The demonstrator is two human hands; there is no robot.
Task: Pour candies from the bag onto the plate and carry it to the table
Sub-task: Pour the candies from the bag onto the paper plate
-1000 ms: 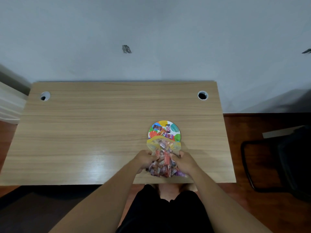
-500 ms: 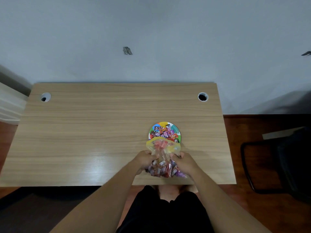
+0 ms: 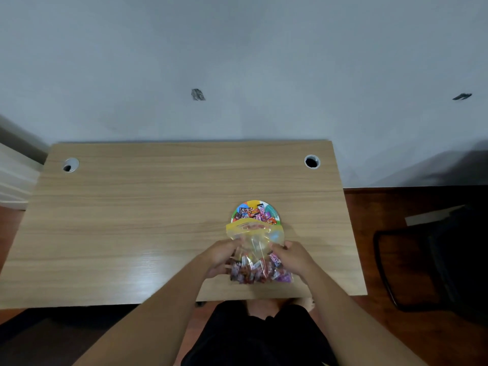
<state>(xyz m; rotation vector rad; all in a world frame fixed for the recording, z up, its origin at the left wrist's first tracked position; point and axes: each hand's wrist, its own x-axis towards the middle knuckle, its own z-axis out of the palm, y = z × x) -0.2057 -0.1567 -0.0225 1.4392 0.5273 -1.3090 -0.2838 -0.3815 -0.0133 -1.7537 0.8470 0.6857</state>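
Note:
A clear plastic bag (image 3: 254,239) with a yellow zip top lies between my hands, its open mouth resting over the near edge of a small colourful plate (image 3: 273,209). Several wrapped candies (image 3: 254,212) sit piled on the plate, and many more fill the near end of the bag. My left hand (image 3: 220,256) grips the bag's left side and my right hand (image 3: 291,256) grips its right side. The near half of the plate is hidden under the bag.
The wooden desk (image 3: 132,220) stands against a white wall and has two round cable holes (image 3: 311,161) near its back corners. A dark chair (image 3: 433,260) stands on the floor to the right. My legs are below the desk's near edge.
More candies have slid from the bag onto the plate. The upper part of the bag looks emptier, and the remaining candies have settled toward its near end between my hands.

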